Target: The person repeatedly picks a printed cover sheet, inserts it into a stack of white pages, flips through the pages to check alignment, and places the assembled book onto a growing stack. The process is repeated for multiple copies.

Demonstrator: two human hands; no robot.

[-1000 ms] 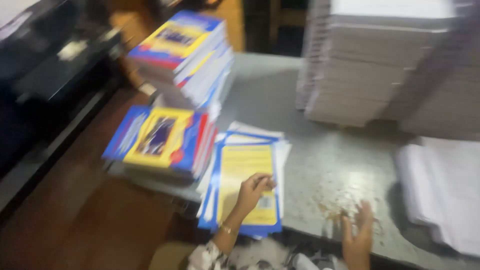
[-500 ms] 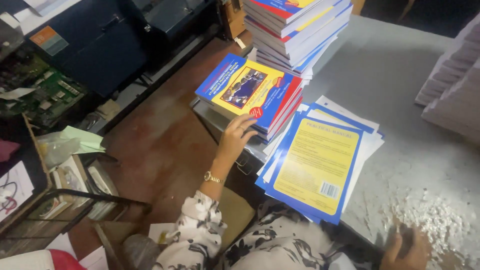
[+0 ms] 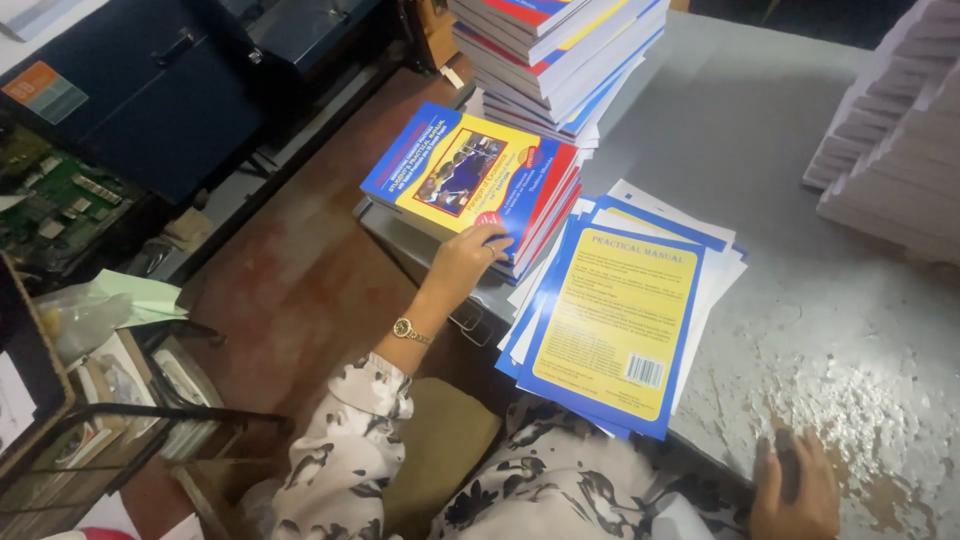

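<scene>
From the head view I see the low book stack (image 3: 470, 180) hanging off the left edge of the grey surface (image 3: 760, 130), above the brown floor (image 3: 290, 290). My left hand (image 3: 468, 258) rests on its near corner, fingers spread flat, clamped on nothing. Just right of that hand lies the pile of covers (image 3: 615, 315), jutting past the near edge. My right hand (image 3: 795, 490) lies on the surface by the near edge, well apart from the stack; I cannot tell its grip. Open room lies beyond the covers.
</scene>
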